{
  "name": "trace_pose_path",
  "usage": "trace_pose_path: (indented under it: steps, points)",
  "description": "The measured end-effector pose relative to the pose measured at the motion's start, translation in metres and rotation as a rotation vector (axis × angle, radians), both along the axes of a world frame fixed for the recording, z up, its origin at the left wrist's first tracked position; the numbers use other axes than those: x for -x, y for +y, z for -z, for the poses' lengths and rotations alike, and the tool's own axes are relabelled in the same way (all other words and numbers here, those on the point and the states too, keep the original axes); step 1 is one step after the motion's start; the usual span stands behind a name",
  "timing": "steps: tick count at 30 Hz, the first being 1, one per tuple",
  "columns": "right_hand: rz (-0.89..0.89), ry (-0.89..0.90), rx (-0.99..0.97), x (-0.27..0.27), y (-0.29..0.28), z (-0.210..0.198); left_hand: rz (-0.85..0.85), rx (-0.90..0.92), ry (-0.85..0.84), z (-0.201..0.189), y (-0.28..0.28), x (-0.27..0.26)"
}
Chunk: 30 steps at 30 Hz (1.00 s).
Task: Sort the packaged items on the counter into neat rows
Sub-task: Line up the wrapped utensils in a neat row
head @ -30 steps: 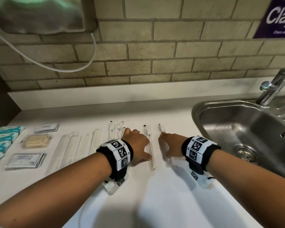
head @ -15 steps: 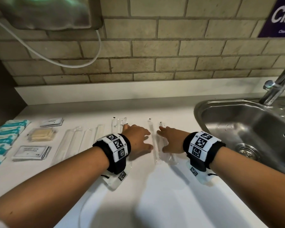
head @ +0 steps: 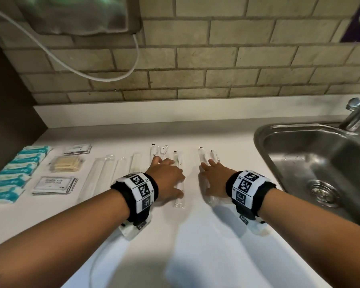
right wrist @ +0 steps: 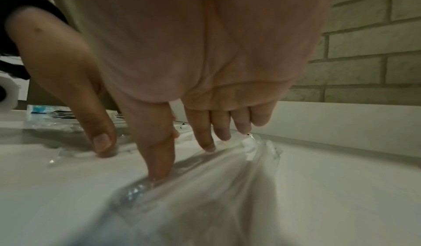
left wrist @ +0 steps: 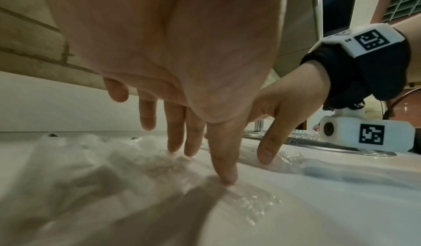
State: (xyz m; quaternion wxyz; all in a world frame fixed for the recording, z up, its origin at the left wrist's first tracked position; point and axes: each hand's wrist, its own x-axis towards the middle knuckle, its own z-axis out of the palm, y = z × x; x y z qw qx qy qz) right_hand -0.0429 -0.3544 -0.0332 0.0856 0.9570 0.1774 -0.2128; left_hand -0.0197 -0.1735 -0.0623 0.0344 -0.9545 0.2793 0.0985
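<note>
Long clear packets lie side by side on the white counter. My left hand lies flat over several of them, and its straight fingers press down on the wrappers. One clear packet runs along the left thumb. My right hand presses two more clear packets a short gap to the right. Its fingertips push into the crinkled plastic. Neither hand grips anything.
More clear packets lie in a row to the left. Beyond them are teal packets, a tan packet and two stacks of white sachets. A steel sink with a tap lies close on the right.
The packet by my left thumb has slid left, away from the ones under my right hand, so the gap between the two hands is wider. The head view has shifted slightly.
</note>
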Motion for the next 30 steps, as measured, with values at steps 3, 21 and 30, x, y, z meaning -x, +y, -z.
trace_pose_path:
  steps: [3, 21, 30]
  points:
    - [0.014, -0.008, -0.007, 0.0, -0.005, 0.0, 0.014, 0.024, -0.002, 0.006, -0.013, -0.006]
    - [0.147, 0.011, -0.019, -0.01, -0.012, 0.0, 0.073, 0.072, -0.053, 0.004, -0.04, -0.013]
    - [0.15, 0.041, -0.107, -0.004, -0.009, -0.003, 0.085, 0.075, -0.083, 0.005, -0.045, -0.009]
